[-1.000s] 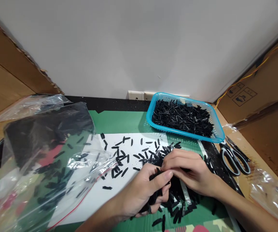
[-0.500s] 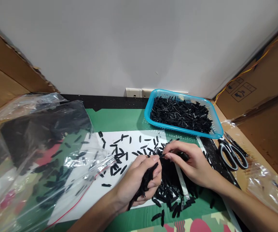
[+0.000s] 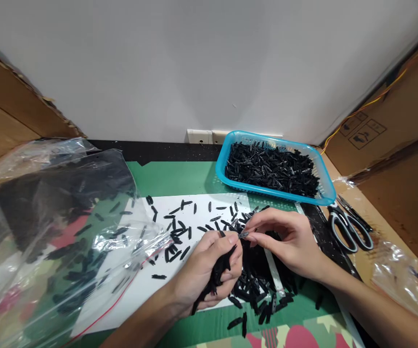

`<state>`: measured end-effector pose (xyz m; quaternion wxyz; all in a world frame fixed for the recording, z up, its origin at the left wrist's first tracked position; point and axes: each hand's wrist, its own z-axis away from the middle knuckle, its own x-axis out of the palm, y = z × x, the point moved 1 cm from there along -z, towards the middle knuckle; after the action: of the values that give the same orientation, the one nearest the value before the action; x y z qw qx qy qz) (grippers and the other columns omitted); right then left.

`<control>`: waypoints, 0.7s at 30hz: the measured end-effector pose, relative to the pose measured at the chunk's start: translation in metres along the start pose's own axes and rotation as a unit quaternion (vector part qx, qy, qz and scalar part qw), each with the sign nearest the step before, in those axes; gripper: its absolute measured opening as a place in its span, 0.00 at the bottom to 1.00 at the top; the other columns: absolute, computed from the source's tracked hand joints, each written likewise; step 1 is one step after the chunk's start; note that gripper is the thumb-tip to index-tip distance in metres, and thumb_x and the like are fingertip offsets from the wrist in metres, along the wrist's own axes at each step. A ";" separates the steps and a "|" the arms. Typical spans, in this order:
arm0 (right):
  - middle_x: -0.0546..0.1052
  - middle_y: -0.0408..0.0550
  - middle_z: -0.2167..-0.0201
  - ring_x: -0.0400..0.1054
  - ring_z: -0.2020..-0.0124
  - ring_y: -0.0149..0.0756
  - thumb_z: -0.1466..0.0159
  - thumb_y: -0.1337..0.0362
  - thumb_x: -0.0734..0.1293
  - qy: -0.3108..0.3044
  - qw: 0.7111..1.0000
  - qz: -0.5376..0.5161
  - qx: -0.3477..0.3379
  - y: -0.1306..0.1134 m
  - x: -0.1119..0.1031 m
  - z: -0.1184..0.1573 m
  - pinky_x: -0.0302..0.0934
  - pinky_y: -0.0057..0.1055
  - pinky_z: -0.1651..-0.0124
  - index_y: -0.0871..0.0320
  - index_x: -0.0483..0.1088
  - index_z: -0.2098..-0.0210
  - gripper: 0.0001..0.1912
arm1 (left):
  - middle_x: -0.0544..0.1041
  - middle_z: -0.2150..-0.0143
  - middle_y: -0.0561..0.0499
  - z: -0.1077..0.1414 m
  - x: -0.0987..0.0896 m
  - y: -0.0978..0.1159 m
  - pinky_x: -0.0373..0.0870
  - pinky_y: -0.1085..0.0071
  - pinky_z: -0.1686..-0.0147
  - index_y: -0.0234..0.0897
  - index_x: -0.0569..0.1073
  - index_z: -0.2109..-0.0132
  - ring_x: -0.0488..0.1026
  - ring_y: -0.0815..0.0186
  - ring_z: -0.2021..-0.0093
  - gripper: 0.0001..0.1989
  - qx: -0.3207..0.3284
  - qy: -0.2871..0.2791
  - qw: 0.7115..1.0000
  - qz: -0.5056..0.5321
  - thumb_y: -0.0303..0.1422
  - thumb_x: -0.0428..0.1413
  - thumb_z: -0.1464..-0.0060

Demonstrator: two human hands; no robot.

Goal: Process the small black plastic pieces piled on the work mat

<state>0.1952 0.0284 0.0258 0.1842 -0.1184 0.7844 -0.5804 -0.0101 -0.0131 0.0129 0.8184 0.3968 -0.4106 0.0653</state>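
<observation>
Left hand: is gripping a clump of black strips. Right hand: is pinching a single strip. Blue plastic basket: is holding many more.

Makeshift work corner, whether home or workshop I cannot tell: plain wall at twelve o'clock, cardboard at ten, printed carton at two, scissors at four, heaped black pieces at five.

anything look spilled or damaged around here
A few black strips lie on the green covering, apart from the main heap, so they look strayed. The cardboard at the left has a ragged, torn-looking edge.
</observation>
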 end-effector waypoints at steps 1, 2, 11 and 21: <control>0.87 0.45 0.60 0.82 0.62 0.34 0.31 0.66 0.78 0.001 1.000 -0.006 0.005 0.000 0.000 0.000 0.78 0.28 0.58 0.53 0.83 0.55 0.06 | 0.64 0.80 0.60 0.000 0.000 0.000 0.49 0.85 0.95 0.37 0.68 0.69 0.50 0.79 0.90 0.22 0.000 0.001 1.000 -0.003 0.47 0.59 0.31; 0.86 0.45 0.60 0.82 0.62 0.34 0.31 0.66 0.78 0.001 1.000 -0.009 0.009 0.000 0.000 0.000 0.78 0.28 0.58 0.52 0.83 0.55 0.06 | 0.64 0.80 0.60 0.000 0.000 0.000 0.49 0.85 0.95 0.37 0.67 0.69 0.50 0.79 0.90 0.22 -0.001 0.003 1.000 -0.007 0.47 0.59 0.31; 0.85 0.44 0.64 0.79 0.67 0.34 0.26 0.63 0.73 -0.025 0.998 0.045 0.021 -0.003 0.004 0.000 0.73 0.30 0.64 0.54 0.82 0.57 0.03 | 0.66 0.79 0.61 0.000 0.001 -0.001 0.48 0.85 0.95 0.38 0.67 0.67 0.50 0.80 0.89 0.24 0.006 0.019 0.999 -0.032 0.52 0.62 0.33; 0.83 0.49 0.64 0.79 0.64 0.45 0.28 0.59 0.74 0.471 0.826 0.259 -0.171 -0.018 -0.068 -0.025 0.70 0.43 0.55 0.55 0.83 0.55 0.08 | 0.66 0.78 0.61 0.001 0.005 -0.003 0.48 0.84 0.95 0.39 0.66 0.69 0.53 0.79 0.90 0.27 -0.005 -0.001 0.998 -0.057 0.55 0.65 0.38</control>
<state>0.2451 0.0715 0.0600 -0.0875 0.3473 0.8643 -0.3532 -0.0063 -0.0175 0.0150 0.8225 0.4154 -0.3882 0.0164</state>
